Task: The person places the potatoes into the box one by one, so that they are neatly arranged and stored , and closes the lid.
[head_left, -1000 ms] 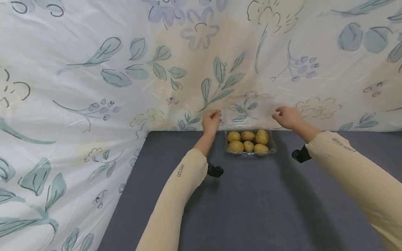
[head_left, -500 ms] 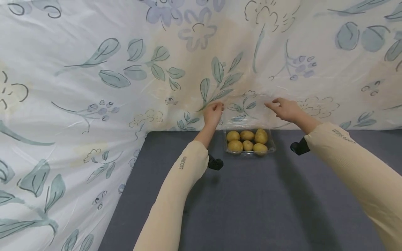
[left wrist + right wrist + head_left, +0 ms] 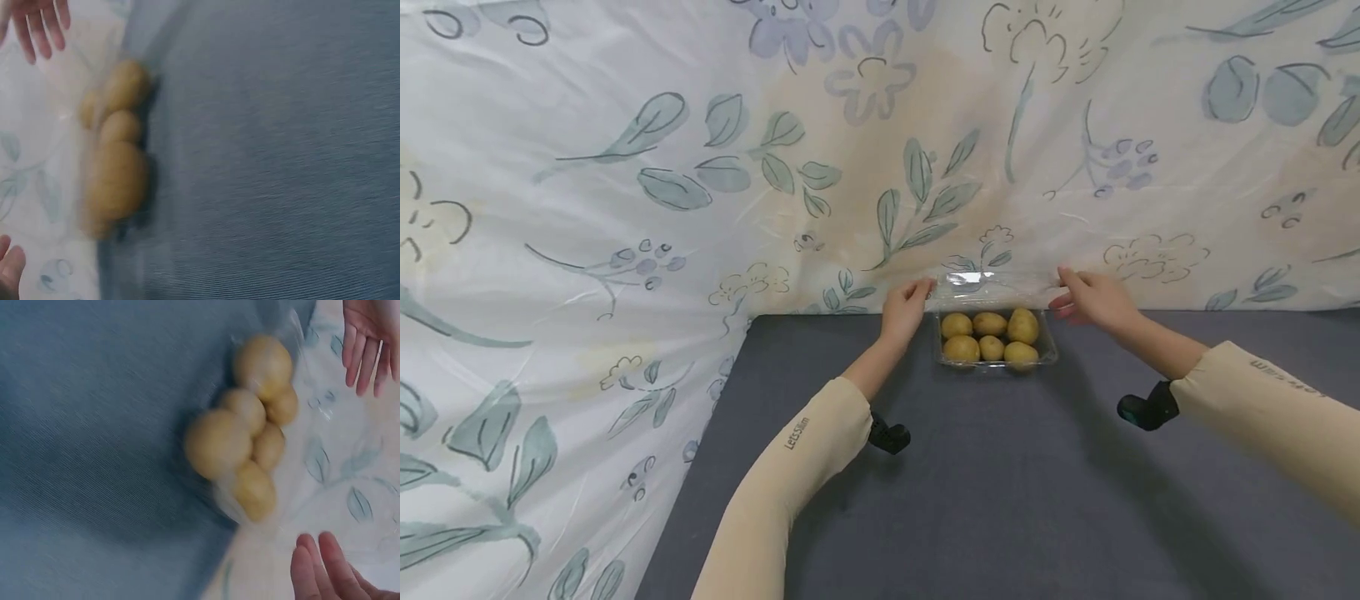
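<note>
A clear plastic container [image 3: 1049,357] of several potatoes [image 3: 962,348] lies at the table's far edge in the head view. Its hinged see-through lid [image 3: 992,287] leans up behind the potatoes, partly folded forward. My left hand [image 3: 904,312] is at the lid's left edge, and my right hand [image 3: 1099,297] at its right edge. Straight fingers show on the left hand [image 3: 370,353] in the right wrist view, and on the right hand [image 3: 40,28] in the left wrist view. Whether the fingertips touch the lid is hard to tell.
A dark grey cloth covers the table [image 3: 985,483]. Behind and to the left hangs a pale floral curtain [image 3: 820,183], close against the container's back. A black wrist camera [image 3: 889,435] sits under the left sleeve, another camera [image 3: 1148,407] under the right.
The lid has tipped forward and down from a more upright stance. Both hands rose slightly, then came down with it; the right hand first moved inward. The container and potatoes stayed put.
</note>
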A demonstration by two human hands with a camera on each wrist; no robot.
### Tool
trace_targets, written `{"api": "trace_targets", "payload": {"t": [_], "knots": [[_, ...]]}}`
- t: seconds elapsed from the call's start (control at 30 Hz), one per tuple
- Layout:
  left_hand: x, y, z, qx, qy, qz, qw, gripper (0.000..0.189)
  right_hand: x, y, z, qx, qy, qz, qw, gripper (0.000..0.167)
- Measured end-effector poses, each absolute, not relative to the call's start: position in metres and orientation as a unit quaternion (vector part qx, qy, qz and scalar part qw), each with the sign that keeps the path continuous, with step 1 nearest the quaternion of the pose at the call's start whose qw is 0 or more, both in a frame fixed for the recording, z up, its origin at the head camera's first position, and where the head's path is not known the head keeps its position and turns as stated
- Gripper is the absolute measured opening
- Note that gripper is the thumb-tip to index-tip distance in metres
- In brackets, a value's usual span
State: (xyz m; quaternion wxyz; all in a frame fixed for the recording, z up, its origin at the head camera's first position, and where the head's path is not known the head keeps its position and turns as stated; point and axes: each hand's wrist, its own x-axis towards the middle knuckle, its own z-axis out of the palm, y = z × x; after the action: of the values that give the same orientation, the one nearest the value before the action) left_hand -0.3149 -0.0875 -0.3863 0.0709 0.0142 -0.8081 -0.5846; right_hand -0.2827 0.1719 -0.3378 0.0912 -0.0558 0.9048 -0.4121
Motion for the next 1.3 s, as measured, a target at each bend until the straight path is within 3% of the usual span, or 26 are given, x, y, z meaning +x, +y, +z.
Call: {"api": "trace_targets", "payload": {"t": [0.2,0.47,1.3], "knots": [[-0.295,-0.089,-0.409,0.034,-0.807,-0.586,0.063,0.033,-0.266,0.174,-0.356,-0.071,0.898,-0.417,0.125,0.063],[-0.274,-0.081,-0.433,0.059,-0.787,-0.613,0.042,0.04,-0.256,0.176,-0.378,-0.059,0.913,-0.372,0.16,0.059],[-0.268,-0.078,-0.435,0.052,-0.794,-0.605,0.047,0.037,-0.261,0.183,-0.39,-0.091,0.919,-0.352,0.151,0.053]]}}
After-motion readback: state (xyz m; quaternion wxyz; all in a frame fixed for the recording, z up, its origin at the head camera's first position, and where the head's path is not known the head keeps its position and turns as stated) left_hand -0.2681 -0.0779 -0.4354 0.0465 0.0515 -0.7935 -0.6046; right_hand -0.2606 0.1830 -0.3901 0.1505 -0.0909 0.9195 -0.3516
